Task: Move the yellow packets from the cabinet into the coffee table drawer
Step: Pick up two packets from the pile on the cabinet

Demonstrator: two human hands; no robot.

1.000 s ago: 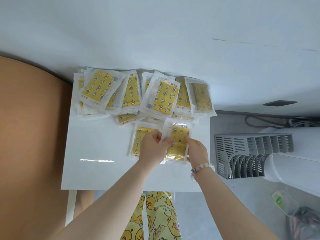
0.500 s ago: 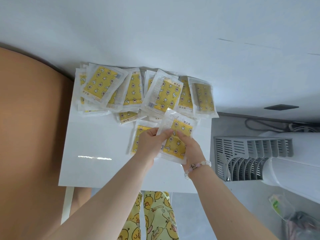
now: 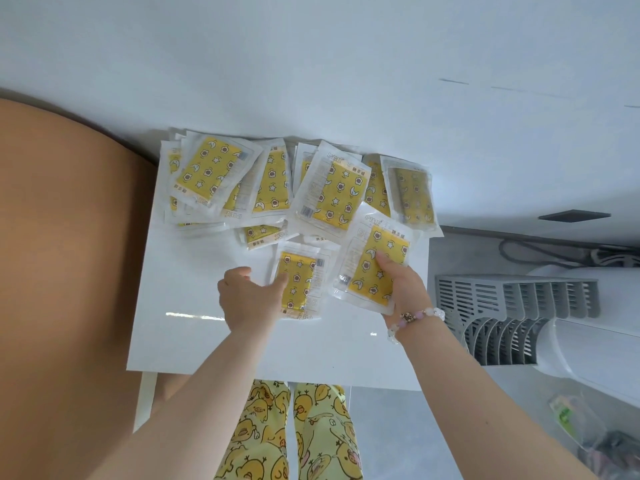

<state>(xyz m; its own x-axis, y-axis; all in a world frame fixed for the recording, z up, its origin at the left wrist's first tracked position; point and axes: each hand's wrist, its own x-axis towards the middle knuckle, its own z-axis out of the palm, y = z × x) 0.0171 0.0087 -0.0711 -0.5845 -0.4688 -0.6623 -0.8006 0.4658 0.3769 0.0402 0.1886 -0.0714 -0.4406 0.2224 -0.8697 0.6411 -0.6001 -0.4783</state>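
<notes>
Several yellow packets [image 3: 332, 199] in clear wrappers lie overlapping along the back of the white cabinet top [image 3: 194, 334], against the wall. My right hand [image 3: 403, 289] grips one yellow packet [image 3: 377, 258] by its lower edge and holds it tilted just above the surface, at the right. One more yellow packet [image 3: 301, 282] lies flat by itself nearer the front. My left hand [image 3: 247, 299] touches that packet's left edge with its fingertips, thumb spread out to the left.
A large orange-brown surface [image 3: 69, 271] borders the cabinet top on the left. To the right, lower down, stand a grey slatted rack [image 3: 512, 313] and a white appliance [image 3: 595, 344], with cables [image 3: 554, 251] behind and a plastic bag [image 3: 571, 420] on the floor.
Both hands held one packet together before. Now my right hand alone has carried it to the right, and my left hand has let go and moved down-left onto the lying packet.
</notes>
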